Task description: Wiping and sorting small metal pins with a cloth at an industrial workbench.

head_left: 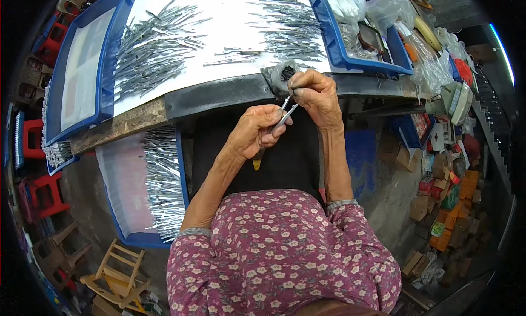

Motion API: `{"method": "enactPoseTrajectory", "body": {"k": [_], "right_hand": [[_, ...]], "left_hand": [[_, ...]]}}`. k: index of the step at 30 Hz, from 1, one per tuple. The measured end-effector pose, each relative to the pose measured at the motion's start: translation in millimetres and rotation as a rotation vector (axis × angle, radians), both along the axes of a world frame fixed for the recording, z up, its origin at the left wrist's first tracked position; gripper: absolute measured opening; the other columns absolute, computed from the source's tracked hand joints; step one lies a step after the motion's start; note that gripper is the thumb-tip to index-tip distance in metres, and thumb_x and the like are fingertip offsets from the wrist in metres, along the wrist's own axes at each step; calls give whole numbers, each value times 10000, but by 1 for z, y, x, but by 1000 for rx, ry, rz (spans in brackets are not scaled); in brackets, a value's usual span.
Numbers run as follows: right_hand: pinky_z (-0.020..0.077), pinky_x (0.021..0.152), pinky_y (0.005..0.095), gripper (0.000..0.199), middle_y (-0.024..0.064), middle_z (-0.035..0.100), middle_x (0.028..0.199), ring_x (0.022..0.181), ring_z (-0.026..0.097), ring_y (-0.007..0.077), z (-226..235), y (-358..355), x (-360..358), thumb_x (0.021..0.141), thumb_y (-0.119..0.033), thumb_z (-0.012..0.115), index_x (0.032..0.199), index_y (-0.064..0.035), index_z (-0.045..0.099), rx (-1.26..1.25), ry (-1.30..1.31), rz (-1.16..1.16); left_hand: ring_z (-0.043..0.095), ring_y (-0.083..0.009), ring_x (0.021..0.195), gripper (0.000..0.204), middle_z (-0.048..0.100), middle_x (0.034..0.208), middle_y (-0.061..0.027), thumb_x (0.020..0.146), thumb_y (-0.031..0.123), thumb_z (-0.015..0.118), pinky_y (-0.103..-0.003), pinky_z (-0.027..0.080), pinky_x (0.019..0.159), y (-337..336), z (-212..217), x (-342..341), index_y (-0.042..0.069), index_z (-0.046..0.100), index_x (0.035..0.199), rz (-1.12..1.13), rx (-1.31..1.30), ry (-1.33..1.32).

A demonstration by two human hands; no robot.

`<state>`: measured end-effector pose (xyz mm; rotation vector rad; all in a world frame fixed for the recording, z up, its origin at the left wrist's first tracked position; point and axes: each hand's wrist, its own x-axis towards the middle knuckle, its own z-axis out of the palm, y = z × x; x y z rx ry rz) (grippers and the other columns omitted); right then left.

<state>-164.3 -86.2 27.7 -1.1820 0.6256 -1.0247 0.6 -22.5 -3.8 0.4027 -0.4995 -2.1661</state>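
Note:
In front of my dark apron, my left hand (257, 130) is closed round a slim silvery metal piece (284, 118), which slants up to the right. A yellow tip (257, 164) sticks out below that hand; whether it belongs to the same piece is hidden. My right hand (318, 97) pinches close to the upper end of the metal, fingertips pressed together; what is between them is too small to make out. Just behind the right fingers, a grey plastic-wrapped opening (280, 78) sits at the table edge. Thin metal strips lie in a left pile (159, 47) and a right pile (293, 28).
A few strips (235, 56) lie between the piles on the white tabletop (224, 20). Blue trays stand left (104, 97) and right (372, 67), the right one holding plastic bags. Below the table, another tray (129, 240) holds many strips. A wooden folding chair (118, 272) stands lower left.

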Motion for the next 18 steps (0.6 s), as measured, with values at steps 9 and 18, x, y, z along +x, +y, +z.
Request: {"method": "enactPoseTrajectory", "body": {"k": [9, 18], "right_hand": [[291, 460, 181, 65, 103, 506, 761, 523, 351, 59, -4, -1, 0, 719, 39, 542, 766, 18, 504, 6, -2, 35], [275, 453, 169, 71, 89, 501, 751, 519, 340, 48, -2, 1, -1, 724, 11, 564, 759, 17, 502, 57, 41, 97]], "left_hand": [[316, -37, 394, 234, 469, 592, -31, 887, 166, 469, -165, 236, 342, -1, -3, 1, -58, 534, 903, -65, 42, 64], [309, -35, 399, 241, 462, 590, -32, 890, 169, 463, -166, 222, 344, 1, -6, 2, -62, 531, 901, -96, 50, 132]]}}
